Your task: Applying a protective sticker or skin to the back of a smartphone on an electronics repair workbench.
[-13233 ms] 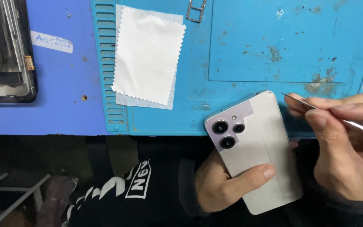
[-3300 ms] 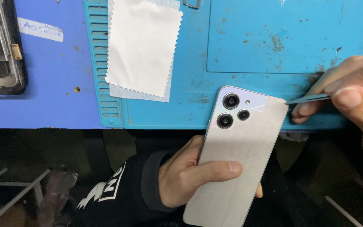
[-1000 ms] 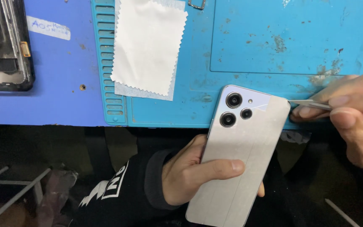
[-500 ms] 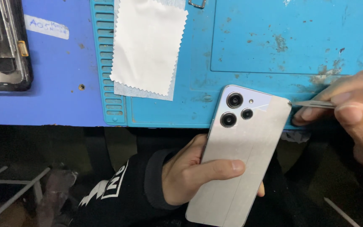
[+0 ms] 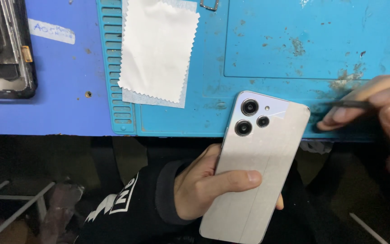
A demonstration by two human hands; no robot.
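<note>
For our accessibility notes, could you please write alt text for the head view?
A left hand holds a silver phone back-up at the edge of a teal mat, while the right hand holds a thin metal tool near the phone's top corner. A white cloth lies on the mat, and an opened phone on the blue bench.

Setting: a phone repair workbench.
Evidence: a stained blue repair mat [image 5: 294, 45] with ribbed edge slots; a dismantled phone frame [image 5: 3, 49]; a white wiping cloth [image 5: 156, 47].
</note>
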